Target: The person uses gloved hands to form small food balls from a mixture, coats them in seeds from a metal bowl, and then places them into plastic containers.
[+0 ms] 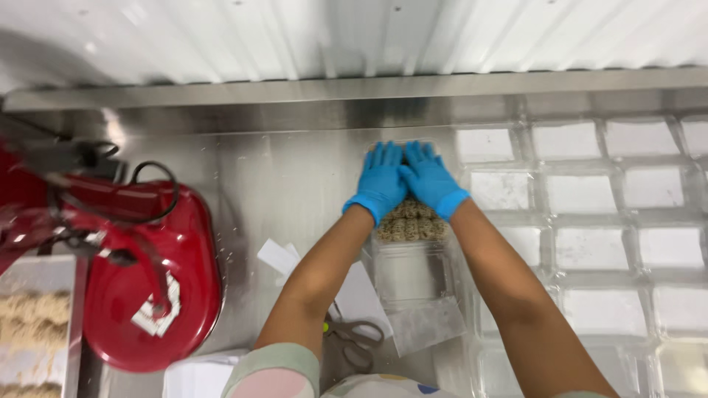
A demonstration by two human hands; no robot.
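Head view, hands: left hand in a blue glove [379, 184] and right hand in a blue glove [431, 180] lie flat, palms down, fingers extended, thumbs touching; neither is closed around anything.
Head view, item handled: pale brown block of dried curly noodles [409, 223], directly beneath both palms, showing at their 6 o'clock edge.
Head view, location: block sits in a clear plastic container [413, 276] on the stainless steel worktop [280, 177], near centre frame.
Method, judged: press evenly with both palms, straight down and gently; the block looks brittle and likely to crumble if loaded at one edge.
Appearance: wavy strands, tightly packed, beige, dry; far half hidden by the gloves.
Surroundings: rows of clear empty plastic trays [590, 199] at 3 o'clock; red rounded machine [140, 280] at 9 o'clock; grey-handled scissors [354, 339] at 7 o'clock; white paper slips [279, 256] beside them.
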